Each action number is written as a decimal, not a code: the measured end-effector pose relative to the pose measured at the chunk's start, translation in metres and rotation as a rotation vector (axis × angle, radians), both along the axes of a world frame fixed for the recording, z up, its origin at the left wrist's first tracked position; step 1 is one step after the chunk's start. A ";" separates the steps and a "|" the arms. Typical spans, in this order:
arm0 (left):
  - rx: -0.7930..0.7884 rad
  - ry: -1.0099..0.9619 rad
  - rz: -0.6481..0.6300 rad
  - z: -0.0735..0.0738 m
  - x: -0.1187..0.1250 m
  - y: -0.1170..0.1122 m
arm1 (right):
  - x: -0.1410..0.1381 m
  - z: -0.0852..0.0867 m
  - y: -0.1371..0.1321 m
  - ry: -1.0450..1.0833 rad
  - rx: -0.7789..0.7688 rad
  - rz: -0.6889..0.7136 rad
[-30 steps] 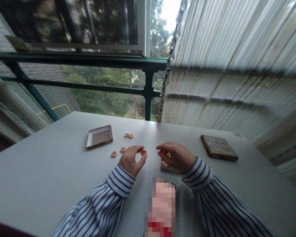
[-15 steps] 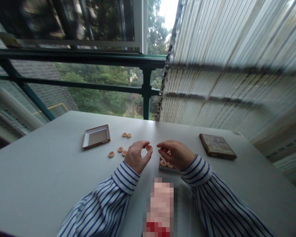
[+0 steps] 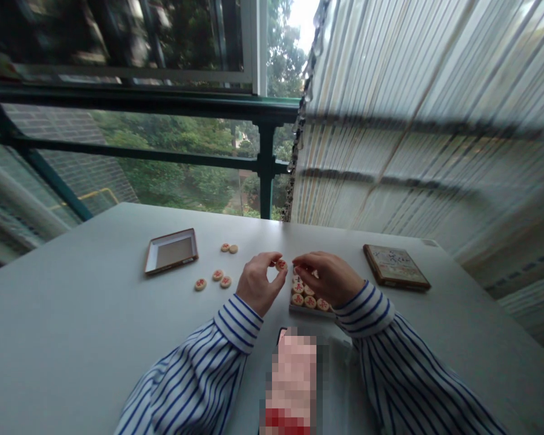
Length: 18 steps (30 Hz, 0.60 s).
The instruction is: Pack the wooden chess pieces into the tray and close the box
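Between thumb and forefinger, my left hand (image 3: 259, 281) pinches a round Chinese chess piece (image 3: 281, 265) with a red character on its face. My right hand (image 3: 329, 277) hovers over the right part of a shallow box (image 3: 312, 312), its fingers loosely curved and nothing visible in them. Its fingertips are close to the held piece; whether they touch it I cannot tell. Rows of red-marked chess pieces (image 3: 310, 302) lie in the box, partly hidden under that hand. Left of my left hand, several loose pieces (image 3: 217, 275) rest on the white table (image 3: 95, 314).
An open, shallow lid or tray (image 3: 171, 251) lies at the left. A closed, flat brown box (image 3: 396, 267) lies at the right. Near the front edge is a pixelated, dark-edged object (image 3: 292, 380). Railings (image 3: 265, 163) and a striped curtain (image 3: 367, 121) stand behind the table.
My left hand has moved a little right with its chess piece, closer to the box and my right hand. More pieces in the box now show. The view has shifted slightly.
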<state>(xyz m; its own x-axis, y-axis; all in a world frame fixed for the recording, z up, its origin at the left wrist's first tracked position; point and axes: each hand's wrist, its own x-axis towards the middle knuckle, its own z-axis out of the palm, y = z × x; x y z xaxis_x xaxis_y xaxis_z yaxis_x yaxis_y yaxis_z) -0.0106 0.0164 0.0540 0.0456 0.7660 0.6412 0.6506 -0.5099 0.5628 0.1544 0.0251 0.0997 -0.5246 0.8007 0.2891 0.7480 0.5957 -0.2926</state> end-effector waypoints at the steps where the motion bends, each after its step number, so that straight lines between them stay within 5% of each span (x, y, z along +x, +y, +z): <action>1: -0.005 -0.007 -0.002 0.000 0.002 0.001 | 0.001 0.000 0.001 -0.001 0.001 -0.006; 18: 0.019 -0.060 -0.019 -0.024 0.012 0.001 | 0.008 0.002 0.008 0.014 0.012 -0.061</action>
<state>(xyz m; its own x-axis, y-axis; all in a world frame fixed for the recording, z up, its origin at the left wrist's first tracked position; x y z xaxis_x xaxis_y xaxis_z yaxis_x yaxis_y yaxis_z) 0.0015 0.0176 0.0305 0.0213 0.7529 0.6578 0.6060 -0.5330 0.5905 0.1625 0.0326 0.1014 -0.4709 0.8274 0.3060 0.7788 0.5528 -0.2965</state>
